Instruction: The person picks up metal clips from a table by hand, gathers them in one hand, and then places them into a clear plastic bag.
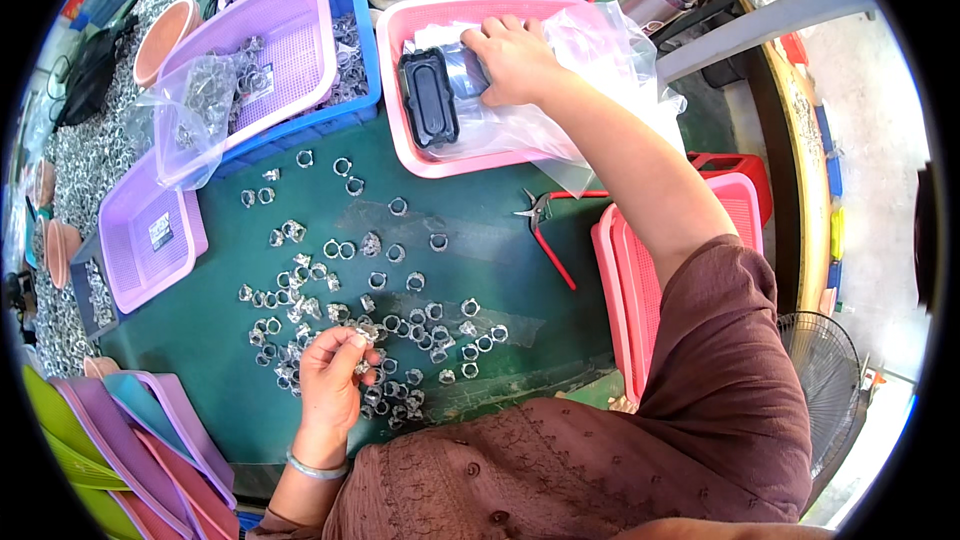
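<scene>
Green counter (480, 240), pink tray (400, 120), scattered metal rings (400, 325).
Right hand (515, 60) lies flat, fingers spread, on clear plastic bags (600, 50) inside the pink tray, beside a black pad (428, 97). Left hand (335, 370) pinches rings from the pile near the counter's front edge.

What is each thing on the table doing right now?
left hand: pinching small clear pieces
clear pieces: scattered loose on the green table
right hand: resting on plastic bags
plastic bags: piled in the pink tray
red snips: lying untouched
</scene>
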A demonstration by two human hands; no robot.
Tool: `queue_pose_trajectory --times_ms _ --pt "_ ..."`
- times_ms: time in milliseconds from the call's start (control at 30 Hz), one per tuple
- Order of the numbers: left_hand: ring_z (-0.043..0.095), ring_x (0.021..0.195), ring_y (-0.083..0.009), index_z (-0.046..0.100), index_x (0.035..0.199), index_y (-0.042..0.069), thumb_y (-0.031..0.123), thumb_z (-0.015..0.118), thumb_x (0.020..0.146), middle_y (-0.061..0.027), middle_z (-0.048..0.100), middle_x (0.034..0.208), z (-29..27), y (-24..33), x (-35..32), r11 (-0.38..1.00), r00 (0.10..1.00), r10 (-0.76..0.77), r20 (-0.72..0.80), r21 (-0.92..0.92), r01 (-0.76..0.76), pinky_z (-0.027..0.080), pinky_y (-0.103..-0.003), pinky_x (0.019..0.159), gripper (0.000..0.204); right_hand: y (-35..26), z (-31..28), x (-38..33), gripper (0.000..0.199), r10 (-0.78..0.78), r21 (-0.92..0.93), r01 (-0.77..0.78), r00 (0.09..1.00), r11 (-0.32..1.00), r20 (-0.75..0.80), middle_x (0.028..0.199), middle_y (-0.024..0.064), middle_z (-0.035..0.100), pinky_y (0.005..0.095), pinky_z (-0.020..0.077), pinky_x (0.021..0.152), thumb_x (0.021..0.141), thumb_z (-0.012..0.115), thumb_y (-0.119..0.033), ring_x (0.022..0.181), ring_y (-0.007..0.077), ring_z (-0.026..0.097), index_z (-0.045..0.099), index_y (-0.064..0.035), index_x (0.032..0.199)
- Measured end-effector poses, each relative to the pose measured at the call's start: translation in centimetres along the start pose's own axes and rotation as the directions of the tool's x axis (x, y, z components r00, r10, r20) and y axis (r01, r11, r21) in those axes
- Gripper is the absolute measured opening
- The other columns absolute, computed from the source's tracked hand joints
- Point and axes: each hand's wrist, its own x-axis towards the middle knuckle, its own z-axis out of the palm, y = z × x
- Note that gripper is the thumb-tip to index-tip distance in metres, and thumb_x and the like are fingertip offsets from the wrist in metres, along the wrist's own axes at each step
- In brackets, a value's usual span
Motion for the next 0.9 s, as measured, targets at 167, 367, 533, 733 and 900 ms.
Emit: queue_pose_trajectory --times_ms 167,367,533,733,900 --pt "0.054 0.061 -0.0124 0.056 0.079 0.006 0.009 0.056 0.081 -0.004 0.057 0.073 0.0 -0.1 -0.1 1.0 1.0 0.013 0.004 0.003 -0.013 0.039 -0.022 0.043 0.004 -0.1 0.1 0.0 0.072 0.027 0.0 -0.028 0.999 1.0 0.02 0.104 0.0101 0.05 0.0443 0.0322 0.087 0.048 0.073 -0.022 0.104 0.0268 0.045 0.046 -0.013 0.114" --pt "0.054 0.063 -0.0123 0.056 0.08 0.006 0.01 0.055 0.081 -0.0038 0.057 0.073 -0.2 0.0 -0.6 1.0 0.999 0.028 0.02 0.006 -0.028 0.039 -0.022 0.044 0.004 -0.3 -0.3 -0.2 0.077 0.049 -0.014 -0.048 0.997 0.999 0.063 0.108 0.0104 0.048 0.0466 0.0309 0.09 0.051 0.073 -0.022 0.107 0.0281 0.044 0.041 -0.0138 0.121" --pt "0.054 0.065 -0.0114 0.055 0.082 0.005 0.008 0.053 0.083 -0.003 0.056 0.074 -0.6 0.2 -1.6 0.999 0.999 0.028 0.038 0.015 -0.028 0.04 -0.022 0.047 0.003 -0.1 -0.3 -0.9 0.081 0.038 -0.082 -0.038 0.999 0.996 0.004 0.117 0.0124 0.046 0.0507 0.0306 0.091 0.056 0.073 -0.029 0.11 0.0308 0.042 0.037 -0.0146 0.127" --pt "0.053 0.064 -0.0129 0.054 0.085 0.004 0.01 0.054 0.082 -0.0052 0.056 0.074 -4.4 0.6 -3.4 0.984 0.984 0.177 -0.032 -0.012 -0.177 0.038 -0.023 0.047 0.006 -1.9 -3.2 -2.2 0.05 0.015 0.012 -0.014 0.994 1.0 -0.112 0.1 0.0176 0.053 0.0448 0.0381 0.083 0.061 0.07 -0.033 0.096 0.0344 0.049 0.056 -0.0067 0.101" --pt "0.053 0.065 -0.014 0.058 0.083 0.006 0.012 0.056 0.082 -0.0049 0.059 0.078 -9.9 1.8 -5.2 0.941 0.937 0.328 -0.118 -0.048 -0.335 0.038 -0.023 0.047 0.006 -5.6 -6.8 -5.5 0.035 -0.145 0.044 0.164 0.945 0.985 -0.292 0.096 0.015 0.055 0.0434 0.0371 0.086 0.066 0.064 -0.023 0.094 0.0335 0.049 0.058 -0.0055 0.096"
